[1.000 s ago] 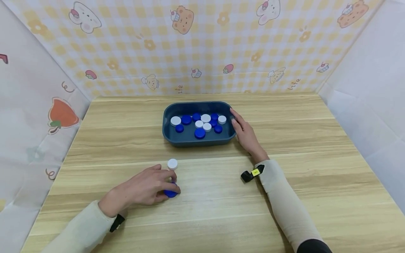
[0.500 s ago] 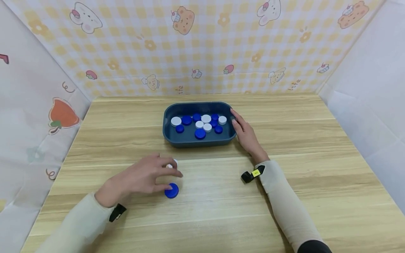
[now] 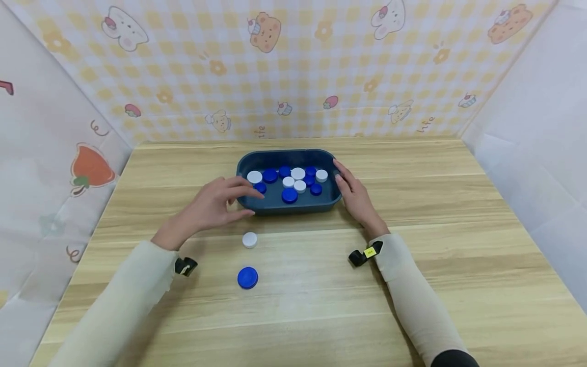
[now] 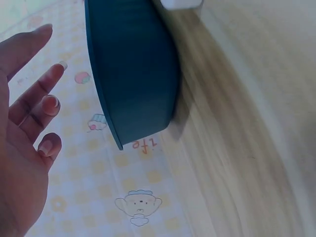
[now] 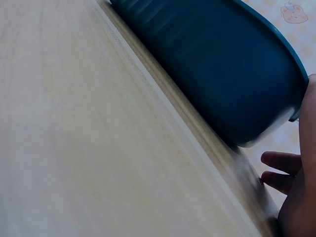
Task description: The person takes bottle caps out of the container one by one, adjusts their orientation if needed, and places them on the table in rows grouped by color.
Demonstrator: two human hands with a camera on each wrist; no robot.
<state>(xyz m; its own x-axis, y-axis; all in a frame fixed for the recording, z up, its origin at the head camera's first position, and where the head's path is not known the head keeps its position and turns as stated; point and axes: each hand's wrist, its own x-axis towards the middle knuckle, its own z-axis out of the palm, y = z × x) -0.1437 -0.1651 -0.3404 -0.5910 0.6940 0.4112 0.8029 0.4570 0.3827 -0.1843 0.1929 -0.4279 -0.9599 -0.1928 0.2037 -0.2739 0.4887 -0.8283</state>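
In the head view, my left hand (image 3: 215, 204) is over the near left corner of a dark blue tray (image 3: 298, 208). Its thumb and fingers are spread apart, and nothing is between them. The left wrist view shows these fingers (image 4: 37, 39) beside the tray's outer wall (image 4: 131, 69). At the tray's right end, my right hand (image 3: 359, 199) rests with thumb and forefinger touching the rim; its other fingers (image 5: 281, 163) show below the rim in the right wrist view. On the table, a small white round cap (image 3: 249, 240) lies in front of the tray, with a larger blue round cap (image 3: 247, 278) nearer me.
Several blue and white round caps of two sizes lie inside the tray, among them a large white one (image 3: 298, 174) and a large blue one (image 3: 289, 195). The wooden table (image 3: 458, 255) meets a patterned cloth backdrop (image 3: 298, 66) behind and pale side walls.
My left hand has left the blue cap, passed over the white cap and moved forward to the tray's left corner. Both loose caps stay in place. My right hand stays at the tray.
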